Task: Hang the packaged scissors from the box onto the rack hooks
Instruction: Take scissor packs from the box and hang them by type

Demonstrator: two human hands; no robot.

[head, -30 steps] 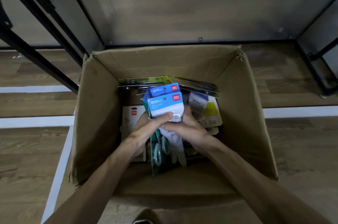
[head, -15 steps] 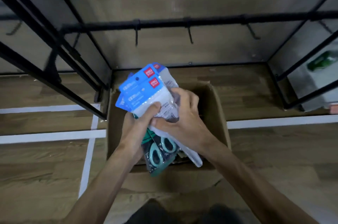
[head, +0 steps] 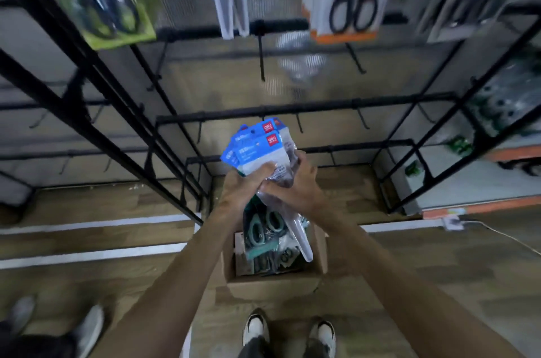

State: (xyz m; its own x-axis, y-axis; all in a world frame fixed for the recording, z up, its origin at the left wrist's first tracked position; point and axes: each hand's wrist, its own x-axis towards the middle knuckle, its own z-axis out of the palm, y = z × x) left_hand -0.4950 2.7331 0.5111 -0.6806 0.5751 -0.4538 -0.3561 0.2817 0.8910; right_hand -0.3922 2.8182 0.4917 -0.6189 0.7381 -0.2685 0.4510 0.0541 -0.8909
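Both hands, left hand (head: 244,192) and right hand (head: 295,188), fingers wrapped round scissor packs (head: 257,150), high above box (head: 275,281). Bare rack hooks (head: 298,123) near, open floor around.

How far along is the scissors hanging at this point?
Done: some packs hang on the top bar, like the orange-backed pack. In hand: left hand and right hand grip a blue-topped bundle above the box. Left: lower hooks stand bare, further packs lie in the box.

I see a wood floor (head: 87,284) with white tape lines (head: 96,253) at nine o'clock, an orange shelf edge (head: 515,153) at three, and someone else's grey shoes (head: 87,325) at seven.
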